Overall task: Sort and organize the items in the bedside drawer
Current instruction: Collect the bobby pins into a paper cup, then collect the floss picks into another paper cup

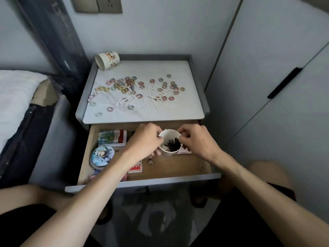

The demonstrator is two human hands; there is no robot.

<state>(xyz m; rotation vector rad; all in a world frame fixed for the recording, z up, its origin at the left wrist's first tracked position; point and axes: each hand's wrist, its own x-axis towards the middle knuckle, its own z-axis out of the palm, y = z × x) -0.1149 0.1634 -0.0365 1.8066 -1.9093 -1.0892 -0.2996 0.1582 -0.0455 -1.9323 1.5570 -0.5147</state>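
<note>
Grey walls close in a narrow corner with a bed (16, 90) on the left and a wardrobe (284, 86) on the right. Between them stands a bedside bench (187, 111) with its drawer (160, 180) pulled open.

The left hand (144, 139) is curled round the left side of a white cup (169, 152), fingers wrapped against its wall. The right hand (194, 139) pinches the cup's right rim, fingertips drawn close together. The cup stands upright in the drawer's back middle part and holds a tangle of dark hairpins (171, 145).

Just below the cup a small figure charm (150, 160) lies on the wooden drawer floor, and a red card pack (136, 167) shows partly under the left forearm. A pale pink item (184, 151) peeps out beneath the right hand. Further left lie a round picture badge (102, 155) and, behind it, red and white card boxes (114, 138).

On the bench top, coloured rings (124, 84) lie scattered in two loose groups, mixed with thin white sticks (156, 98). A patterned paper cup (106, 59) lies on its side at the back left corner, mouth towards the front.
</note>
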